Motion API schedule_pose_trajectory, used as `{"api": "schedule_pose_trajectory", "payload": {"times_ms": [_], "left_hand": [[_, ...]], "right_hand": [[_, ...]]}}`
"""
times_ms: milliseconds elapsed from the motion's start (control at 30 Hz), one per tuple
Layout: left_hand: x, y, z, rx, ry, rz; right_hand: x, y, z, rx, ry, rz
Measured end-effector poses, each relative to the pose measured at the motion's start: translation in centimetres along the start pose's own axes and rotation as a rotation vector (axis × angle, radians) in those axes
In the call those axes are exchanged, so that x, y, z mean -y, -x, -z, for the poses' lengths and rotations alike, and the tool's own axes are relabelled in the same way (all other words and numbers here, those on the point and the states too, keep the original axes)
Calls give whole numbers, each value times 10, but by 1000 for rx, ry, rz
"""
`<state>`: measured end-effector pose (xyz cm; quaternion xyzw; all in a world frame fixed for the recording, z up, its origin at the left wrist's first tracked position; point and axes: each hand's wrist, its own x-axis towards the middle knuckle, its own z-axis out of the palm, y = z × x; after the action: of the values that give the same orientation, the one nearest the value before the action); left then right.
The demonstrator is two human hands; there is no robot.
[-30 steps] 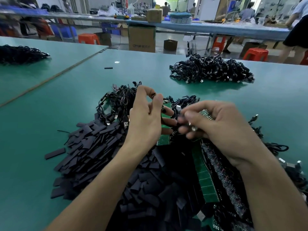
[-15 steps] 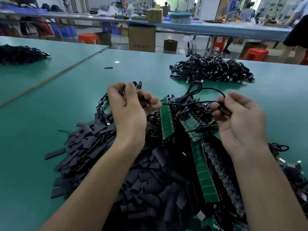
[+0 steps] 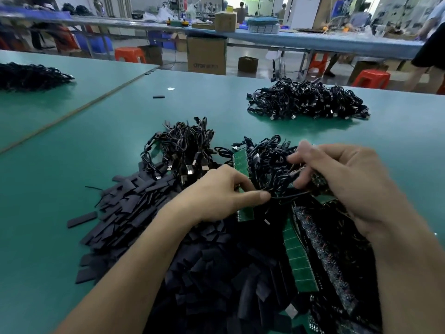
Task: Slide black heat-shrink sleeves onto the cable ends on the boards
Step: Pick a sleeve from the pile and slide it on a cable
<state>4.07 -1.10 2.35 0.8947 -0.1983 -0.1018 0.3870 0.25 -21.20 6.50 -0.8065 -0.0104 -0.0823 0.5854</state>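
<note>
Heat-shrink sleeves (image 3: 144,213) lie in a loose black heap toward the near edge of the worktop (image 3: 72,165), spreading left of the forearms. One stray sleeve (image 3: 81,219) lies apart on the left, and a single sleeve (image 3: 158,96) lies alone well toward the far edge. Just right of the heap run long green boards (image 3: 299,259), reaching the near edge, and a shorter green board (image 3: 240,162) stands tilted between the hands. The left hand (image 3: 214,196) has its fingers curled over that board, thumb and forefinger closed narrow on a thin black cable (image 3: 289,195) that runs across toward the right hand (image 3: 344,186). The right hand's fingers, partly blurred, are curled into a tangle of cables (image 3: 267,162) and hold it; which strand they grip I cannot tell. Behind the left hand sits a cable bundle (image 3: 185,148) with plugs showing. A larger cable heap (image 3: 305,100) rests near the far edge on the right, and a dark heap (image 3: 31,74) lies on the adjoining worktop at far left.
</note>
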Motion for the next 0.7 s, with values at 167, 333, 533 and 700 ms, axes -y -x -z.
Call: {"api": "schedule_pose_trajectory", "payload": {"times_ms": [167, 333, 533, 700], "left_hand": [[2, 0, 0, -152, -46, -38], [-1, -4, -2, -424, 185, -34], [-11, 0, -6, -481, 330, -73], [-13, 1, -3, -527, 437, -74]], "right_hand": [[4, 1, -1, -106, -257, 36], [2, -3, 2, -281, -327, 38], [-4, -4, -11, -38, -226, -53], [-7, -4, -27, 118, -35, 44]]}}
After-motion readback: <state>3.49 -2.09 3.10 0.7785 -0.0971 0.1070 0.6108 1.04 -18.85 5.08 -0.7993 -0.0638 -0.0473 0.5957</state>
